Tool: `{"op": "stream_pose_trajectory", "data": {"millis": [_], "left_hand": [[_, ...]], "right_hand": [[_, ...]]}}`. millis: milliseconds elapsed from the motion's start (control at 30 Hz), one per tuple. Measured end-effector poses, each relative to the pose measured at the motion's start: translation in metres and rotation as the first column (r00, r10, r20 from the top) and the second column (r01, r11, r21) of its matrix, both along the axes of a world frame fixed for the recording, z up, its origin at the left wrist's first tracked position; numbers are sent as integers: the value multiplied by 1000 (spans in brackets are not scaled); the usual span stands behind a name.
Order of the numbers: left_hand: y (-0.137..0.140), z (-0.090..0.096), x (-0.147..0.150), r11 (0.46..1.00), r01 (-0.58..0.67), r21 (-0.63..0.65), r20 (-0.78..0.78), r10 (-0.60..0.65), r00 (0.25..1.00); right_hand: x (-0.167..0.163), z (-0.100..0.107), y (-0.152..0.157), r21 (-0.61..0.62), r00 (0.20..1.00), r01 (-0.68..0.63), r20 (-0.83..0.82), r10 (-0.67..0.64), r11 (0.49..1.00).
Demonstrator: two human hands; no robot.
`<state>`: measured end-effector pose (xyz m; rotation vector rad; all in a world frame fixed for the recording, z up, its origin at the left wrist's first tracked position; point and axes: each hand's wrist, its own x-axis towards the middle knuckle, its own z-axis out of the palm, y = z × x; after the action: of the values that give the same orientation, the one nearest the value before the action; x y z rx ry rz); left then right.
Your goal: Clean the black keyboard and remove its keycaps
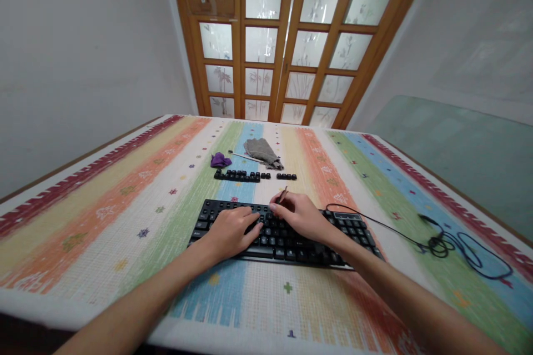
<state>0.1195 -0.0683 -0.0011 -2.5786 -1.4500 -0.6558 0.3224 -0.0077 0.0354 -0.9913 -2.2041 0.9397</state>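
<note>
A black keyboard (266, 252) lies on the table in front of me, its upper left rows showing bare switch spots without keycaps. My left hand (235, 231) rests on its left half, palm down, fingers stretched over the keys and thumb apart. Over the upper middle of the keyboard, my right hand (297, 213) pinches a small slim tool (282, 195) with a dark body and a thin end pointing up; its exact kind is unclear. Beyond the keyboard, loose black keycaps stand in a longer group (239, 176) and a short row (286, 176).
Behind the keycaps lie a crumpled purple cloth (220, 160), a thin white stick with a dark tip (245, 156) and a grey cloth (262, 152). The keyboard's black cable (437, 245) coils at the right on the striped tablecloth (166, 216).
</note>
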Motion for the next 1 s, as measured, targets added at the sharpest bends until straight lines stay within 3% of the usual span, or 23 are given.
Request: {"op": "stream_pose_trajectory", "data": {"millis": [167, 300, 600, 833, 1000], "left_hand": [[0, 1, 0, 1000, -8, -26, -23, 8, 1000], [0, 0, 0, 999, -12, -44, -4, 12, 1000], [0, 0, 1, 999, -20, -47, 9, 20, 1000], [0, 0, 0, 999, -25, -35, 19, 25, 999], [1, 1, -1, 998, -10, -55, 71, 14, 997]], "right_hand": [[-14, 5, -10, 273, 972, -55, 234, -10, 961], [-23, 6, -4, 329, 944, -42, 322, -70, 943], [-23, 15, 13, 167, 953, 45, 290, -92, 985], [-23, 2, 25, 53, 958, 142, 243, -150, 989], [-14, -4, 30, -38, 978, 120, 179, -111, 992]]}}
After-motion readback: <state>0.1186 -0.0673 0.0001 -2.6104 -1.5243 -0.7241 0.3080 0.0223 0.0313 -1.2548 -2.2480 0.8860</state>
